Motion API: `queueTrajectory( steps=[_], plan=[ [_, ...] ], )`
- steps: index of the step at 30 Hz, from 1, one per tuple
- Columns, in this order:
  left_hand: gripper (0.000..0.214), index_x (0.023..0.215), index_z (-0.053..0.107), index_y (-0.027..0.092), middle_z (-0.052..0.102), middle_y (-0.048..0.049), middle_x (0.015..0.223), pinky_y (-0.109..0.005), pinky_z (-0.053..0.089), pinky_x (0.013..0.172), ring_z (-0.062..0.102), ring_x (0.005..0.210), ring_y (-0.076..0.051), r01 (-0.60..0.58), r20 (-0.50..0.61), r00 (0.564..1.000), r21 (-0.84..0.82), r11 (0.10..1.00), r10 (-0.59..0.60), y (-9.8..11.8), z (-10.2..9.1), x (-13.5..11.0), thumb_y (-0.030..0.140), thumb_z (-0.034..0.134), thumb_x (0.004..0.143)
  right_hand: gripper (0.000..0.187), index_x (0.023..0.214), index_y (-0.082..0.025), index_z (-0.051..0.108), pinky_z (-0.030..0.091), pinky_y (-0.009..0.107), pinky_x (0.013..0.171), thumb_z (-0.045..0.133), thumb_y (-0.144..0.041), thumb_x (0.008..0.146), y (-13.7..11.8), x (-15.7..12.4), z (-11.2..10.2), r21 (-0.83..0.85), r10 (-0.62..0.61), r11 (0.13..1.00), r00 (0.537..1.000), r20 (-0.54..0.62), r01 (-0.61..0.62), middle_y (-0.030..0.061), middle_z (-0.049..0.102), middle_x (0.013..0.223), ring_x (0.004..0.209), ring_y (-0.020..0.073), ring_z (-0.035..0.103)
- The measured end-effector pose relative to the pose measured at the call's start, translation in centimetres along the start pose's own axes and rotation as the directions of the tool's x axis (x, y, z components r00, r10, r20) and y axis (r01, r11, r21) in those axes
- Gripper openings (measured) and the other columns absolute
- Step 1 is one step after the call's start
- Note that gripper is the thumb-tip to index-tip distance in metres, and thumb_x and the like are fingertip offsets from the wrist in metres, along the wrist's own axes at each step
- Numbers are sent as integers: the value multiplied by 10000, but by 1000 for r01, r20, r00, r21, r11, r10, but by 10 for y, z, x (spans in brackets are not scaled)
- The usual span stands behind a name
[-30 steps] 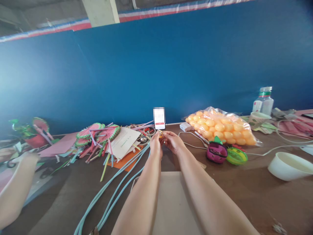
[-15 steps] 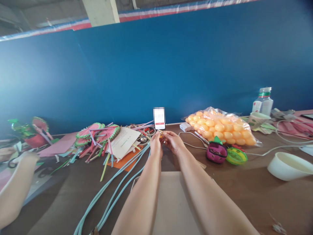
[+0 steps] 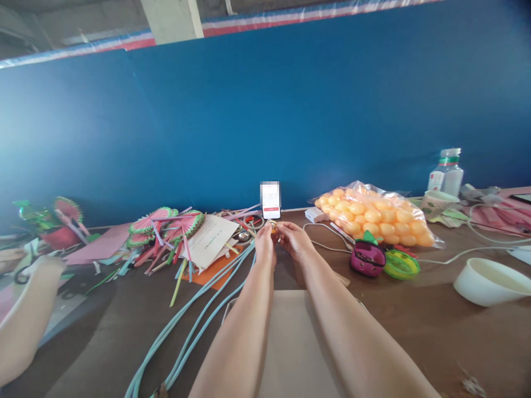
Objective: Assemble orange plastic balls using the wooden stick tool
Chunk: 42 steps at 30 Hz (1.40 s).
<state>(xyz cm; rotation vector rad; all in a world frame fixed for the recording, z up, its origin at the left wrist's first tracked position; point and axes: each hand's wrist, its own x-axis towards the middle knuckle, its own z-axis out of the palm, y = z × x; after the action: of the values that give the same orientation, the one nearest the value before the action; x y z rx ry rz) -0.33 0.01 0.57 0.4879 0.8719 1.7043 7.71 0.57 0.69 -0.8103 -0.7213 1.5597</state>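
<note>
- Both forearms reached straight ahead over the brown worktop (image 3: 415, 326); the hands met near its far edge, in front of the blue wall (image 3: 290, 121).
- Left hand (image 3: 264, 244): fingers curled narrow, tips pinching a small orange piece (image 3: 272, 226).
- Right hand (image 3: 292, 239): fingers likewise drawn in, tips closed on the same piece from the other side. Both hands touched it.
- The small orange piece was held just above the worktop, between the two sets of fingertips. It was too small to tell its shape.
- Just behind the hands: a white card with a red strip (image 3: 270, 200), standing against the wall.
- Under the forearms: a tan cardboard sheet (image 3: 290, 331), lying flat.
- Left of the left arm: light blue tubes (image 3: 215, 290) running slantwise across the worktop towards the near edge.
- Further left: a heap of coloured straws (image 3: 182, 271), folded paper fans (image 3: 166, 220) and a printed paper sheet (image 3: 209, 237), all overlapping.
- Right of the right hand: a white cable (image 3: 327, 246), then a purple toy (image 3: 367, 257) touching a green toy (image 3: 401, 264).
- Behind the toys: a clear bag of yellow-orange balls (image 3: 373, 213), lying on its side.
- Far right: a white bowl (image 3: 485, 281) near the edge of view, a paper cup (image 3: 440, 199) and a plastic bottle (image 3: 447, 171), upright, by the wall.
- Lower left corner: another person's arm (image 3: 20, 320), well apart from the two hands.
</note>
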Motion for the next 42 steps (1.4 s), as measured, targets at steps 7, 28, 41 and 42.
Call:
queueTrajectory(
  steps=[7,28,41,42],
  plan=[
    [149,781,657,123,652,-47,691,-253,451,599,591,582,-128,-2,3,1000,12,1000,2,0,1,0,272,644,786,188,729,-175,675,427,164,443,820,-222,619,-1,-1,0,9,1,1000,1000,4,-1,-21,637,605,473,57,482],
    [198,766,631,129,622,-29,660,-243,429,565,559,547,-115,-5,19,1000,35,999,4,-1,0,0,323,671,777,99,680,-155,661,436,164,458,760,-147,670,-4,-2,0,86,61,994,997,56,-66,-6,635,597,483,61,494],
    [174,768,637,131,621,-26,658,-242,439,575,563,547,-116,-5,23,1000,15,1000,5,-2,0,1,302,655,791,113,700,-150,654,431,160,466,765,-162,680,-3,-1,-1,61,51,997,995,82,-56,-14,619,592,475,53,493],
    [174,764,636,131,619,-26,654,-243,441,576,563,545,-117,-3,22,1000,14,1000,3,-2,0,1,302,653,793,106,700,-149,656,430,159,465,760,-161,683,-3,-1,-1,64,56,996,995,82,-62,-12,621,596,476,52,493]
  ],
)
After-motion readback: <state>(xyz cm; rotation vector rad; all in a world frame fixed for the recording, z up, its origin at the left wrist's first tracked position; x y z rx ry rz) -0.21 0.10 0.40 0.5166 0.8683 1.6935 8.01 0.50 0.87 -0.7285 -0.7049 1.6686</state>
